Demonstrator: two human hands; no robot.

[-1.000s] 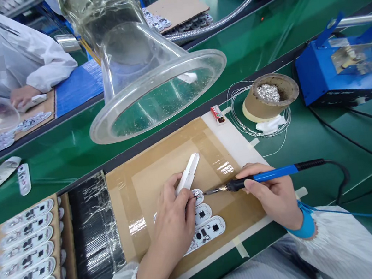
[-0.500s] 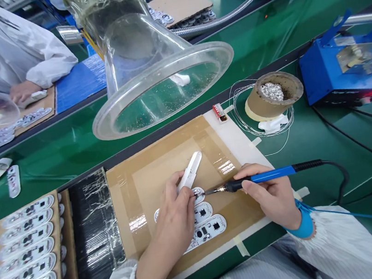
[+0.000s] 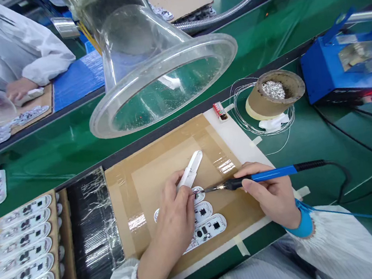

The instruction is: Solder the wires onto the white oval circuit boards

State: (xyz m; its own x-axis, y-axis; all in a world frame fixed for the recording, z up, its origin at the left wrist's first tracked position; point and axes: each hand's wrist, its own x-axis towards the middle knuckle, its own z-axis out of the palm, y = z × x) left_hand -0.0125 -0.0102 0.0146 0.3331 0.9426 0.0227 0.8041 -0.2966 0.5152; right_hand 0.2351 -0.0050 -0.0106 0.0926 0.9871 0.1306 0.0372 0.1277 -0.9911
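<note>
My right hand is closed around a blue-and-black soldering iron. The iron's tip points left, meeting the end of a small white circuit board beside my left fingertips. My left hand is closed, thumb and forefinger pinched close to that tip, around a white plastic casing that sticks out beyond the fingers. Whether a thin wire is also in the pinch is too small to tell. Below lie more white circuit boards, partly hidden by my left hand, on a brown cardboard mat.
A clear fume hood hangs over the mat. At the right stand a solder pot with coiled wire and a blue soldering station. Stacked boards fill the left. Across the green belt, a co-worker's hand holds a white piece.
The white casing and small board on the green belt at far left have moved further left. My view has shifted slightly; both hands and the iron keep nearly the same position.
</note>
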